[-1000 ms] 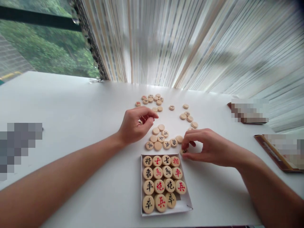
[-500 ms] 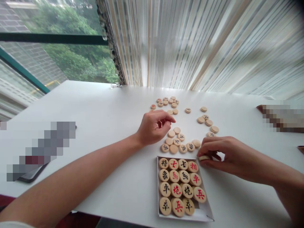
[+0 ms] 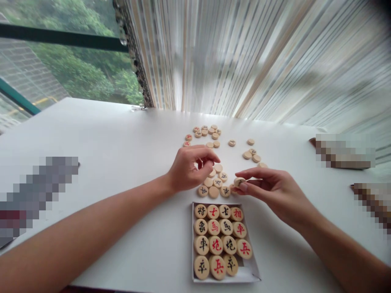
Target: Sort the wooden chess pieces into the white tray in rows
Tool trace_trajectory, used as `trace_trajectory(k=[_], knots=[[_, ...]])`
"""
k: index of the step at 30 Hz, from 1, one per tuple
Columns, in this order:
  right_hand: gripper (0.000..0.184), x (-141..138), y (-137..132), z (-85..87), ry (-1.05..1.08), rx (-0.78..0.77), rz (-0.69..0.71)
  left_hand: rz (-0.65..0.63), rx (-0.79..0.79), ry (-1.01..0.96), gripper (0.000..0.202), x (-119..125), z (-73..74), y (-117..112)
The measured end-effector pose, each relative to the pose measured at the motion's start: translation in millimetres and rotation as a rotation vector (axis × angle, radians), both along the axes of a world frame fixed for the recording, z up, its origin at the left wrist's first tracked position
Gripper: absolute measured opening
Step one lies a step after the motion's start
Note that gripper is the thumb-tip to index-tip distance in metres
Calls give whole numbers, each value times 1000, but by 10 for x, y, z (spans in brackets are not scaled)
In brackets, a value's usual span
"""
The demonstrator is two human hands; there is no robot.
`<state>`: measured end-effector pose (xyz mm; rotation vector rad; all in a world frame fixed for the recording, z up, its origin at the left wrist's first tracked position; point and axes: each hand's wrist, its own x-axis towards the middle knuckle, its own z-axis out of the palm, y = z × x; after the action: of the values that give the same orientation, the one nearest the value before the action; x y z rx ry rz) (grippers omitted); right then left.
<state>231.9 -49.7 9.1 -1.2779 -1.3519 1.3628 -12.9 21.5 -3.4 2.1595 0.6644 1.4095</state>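
A shallow white box (image 3: 248,273) lies near the table's front edge, filled with several round wooden chess pieces marked in red and black. My right hand (image 3: 271,191) hovers just above and right of the box, pinching one wooden piece (image 3: 239,182) between thumb and fingers. My left hand (image 3: 189,167) rests curled on the table beside a loose cluster of pieces (image 3: 215,185), its fingertips closed near the top of that cluster; what they hold is hidden.
More loose pieces lie farther back in two groups (image 3: 205,133) (image 3: 252,154). Blurred dark objects sit at the left edge (image 3: 36,191) and the right edge (image 3: 345,151). A striped curtain (image 3: 244,57) and a window back the white table (image 3: 116,154).
My right hand has lifted a piece from the table beside the box's top right corner and raised it. My left hand stays curled by the cluster. The camera view has shifted.
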Motion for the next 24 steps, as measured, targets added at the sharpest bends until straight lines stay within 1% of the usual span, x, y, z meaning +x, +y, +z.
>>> trace_trajectory(k=[4,7,9,12,15,18,19,21,24], knots=[[38,-50,6,-7,116,-34,-29,-15,-41,21,18,5,41,-22],[37,-82,19,-5,170,-63,-45,-52,-59,29,15,11,57,-37],[37,-98,22,-3,185,-86,-37,-67,-50,25,15,15,55,-38],[38,-89,9,-20,164,-87,-47,-53,-31,33,17,20,37,-31],[42,1,-4,-98,84,-69,-65,-3,-32,56,18,24,-7,-18],[37,148,22,-234,-13,-52,-95,36,-32,71,18,21,-67,3],[33,192,37,-276,-44,-73,-75,61,-37,98,17,16,-81,10],[31,248,62,-326,-94,-75,-60,162,-72,220,16,0,-85,18],[38,232,73,-304,-120,-82,-93,330,-92,436,15,-61,-18,31]])
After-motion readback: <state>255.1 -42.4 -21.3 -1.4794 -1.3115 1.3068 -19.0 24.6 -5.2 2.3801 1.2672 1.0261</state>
